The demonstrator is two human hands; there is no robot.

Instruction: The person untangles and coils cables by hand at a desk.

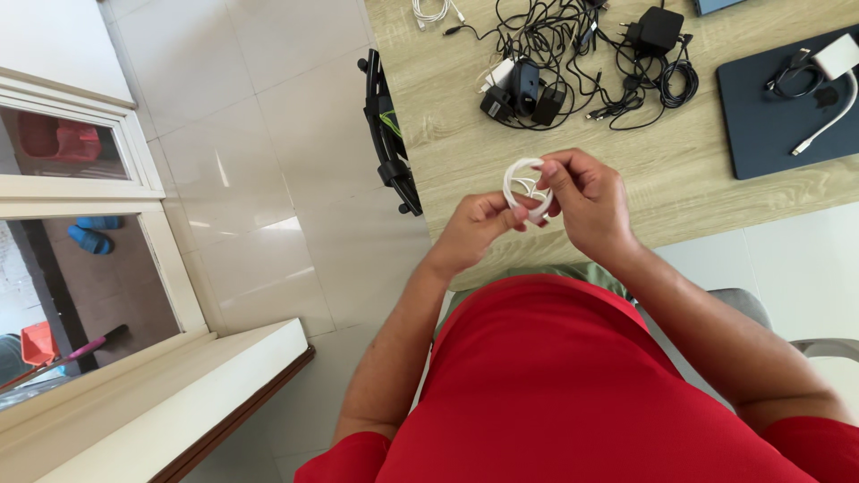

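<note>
White coiled cable (525,188) pinched between left hand (479,228) and right hand (586,201), black chargers (523,89) tangled on wooden table (465,134) beyond.

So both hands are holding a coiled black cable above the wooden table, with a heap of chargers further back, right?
Not quite: the head view shows the coiled cable is white, not black. Both the left hand and right hand hold it above the wooden table, with the heap of chargers further back.

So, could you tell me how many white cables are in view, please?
3: a coiled white cable held between both hands, another at the table's far edge, another on the dark laptop. More may hide among the black tangle.
</note>
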